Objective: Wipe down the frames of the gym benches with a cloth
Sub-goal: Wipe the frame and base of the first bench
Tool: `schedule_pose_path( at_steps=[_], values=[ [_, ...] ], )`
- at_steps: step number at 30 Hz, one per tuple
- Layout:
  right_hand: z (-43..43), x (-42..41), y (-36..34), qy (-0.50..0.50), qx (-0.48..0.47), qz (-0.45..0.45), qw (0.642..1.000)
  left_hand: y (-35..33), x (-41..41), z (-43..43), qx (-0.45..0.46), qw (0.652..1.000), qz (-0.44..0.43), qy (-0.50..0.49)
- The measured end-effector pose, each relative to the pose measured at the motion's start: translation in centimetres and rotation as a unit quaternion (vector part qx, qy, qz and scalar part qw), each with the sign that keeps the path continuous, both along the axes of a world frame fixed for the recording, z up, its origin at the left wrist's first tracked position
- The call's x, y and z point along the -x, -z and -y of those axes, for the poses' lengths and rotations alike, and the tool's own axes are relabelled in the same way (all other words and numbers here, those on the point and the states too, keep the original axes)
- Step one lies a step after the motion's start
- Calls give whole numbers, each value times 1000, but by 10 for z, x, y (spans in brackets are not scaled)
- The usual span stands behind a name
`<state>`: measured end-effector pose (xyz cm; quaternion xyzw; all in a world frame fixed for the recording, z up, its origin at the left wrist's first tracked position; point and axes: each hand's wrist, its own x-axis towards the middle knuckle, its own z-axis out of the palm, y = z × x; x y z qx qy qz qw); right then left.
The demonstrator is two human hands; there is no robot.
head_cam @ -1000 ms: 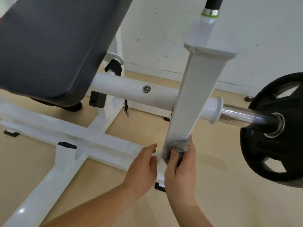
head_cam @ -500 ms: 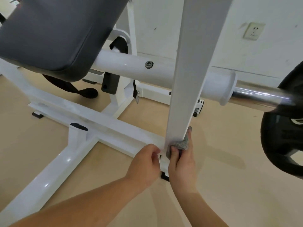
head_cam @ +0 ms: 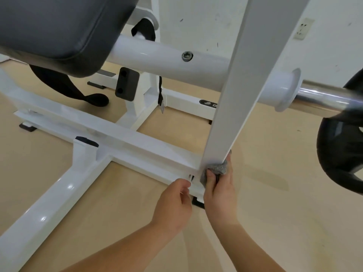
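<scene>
The white bench frame fills the view. A white upright post [head_cam: 237, 91] slants down to meet the base crossbar [head_cam: 125, 140] near the floor. My right hand [head_cam: 221, 195] grips a bunched grey cloth [head_cam: 218, 168] and presses it against the foot of that post, fingers wrapped round the post's far side. My left hand [head_cam: 173, 203] sits just left of it, fingers curled against the end of the crossbar, with nothing visible in it.
A black padded seat [head_cam: 55, 26] hangs over the upper left. A thick white tube [head_cam: 167, 63] runs behind the post to a chrome sleeve [head_cam: 324, 98] carrying a black weight plate [head_cam: 341, 154] at the right. A white wall with a socket [head_cam: 303, 28] stands behind; the floor is beige.
My right hand and the cloth have slid down the post to its foot. My left hand's fingers have curled in against the crossbar end. The view has moved closer.
</scene>
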<state>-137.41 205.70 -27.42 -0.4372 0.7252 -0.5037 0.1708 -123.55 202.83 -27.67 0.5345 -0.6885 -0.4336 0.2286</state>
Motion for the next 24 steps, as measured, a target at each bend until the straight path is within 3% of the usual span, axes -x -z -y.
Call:
schedule_pose_path(
  at_steps=[5, 11, 13, 17, 24],
  values=[
    [-13, 11, 37, -37, -169, -81, 982, 10, -6, -16, -31, 999, -5, -2],
    [-27, 34, 32, -86, -168, -191, 963, 14, -12, -24, -45, 999, 4, 22],
    [-28, 35, 26, -76, -146, -170, 972, 12, -11, -24, -39, 999, -4, 20],
    [-25, 26, 13, 18, -79, -3, 997, 9, -8, -26, -46, 998, -13, 27],
    [-11, 22, 31, -44, -129, -21, 990, 14, -5, -32, -62, 998, -17, 28]
  ],
)
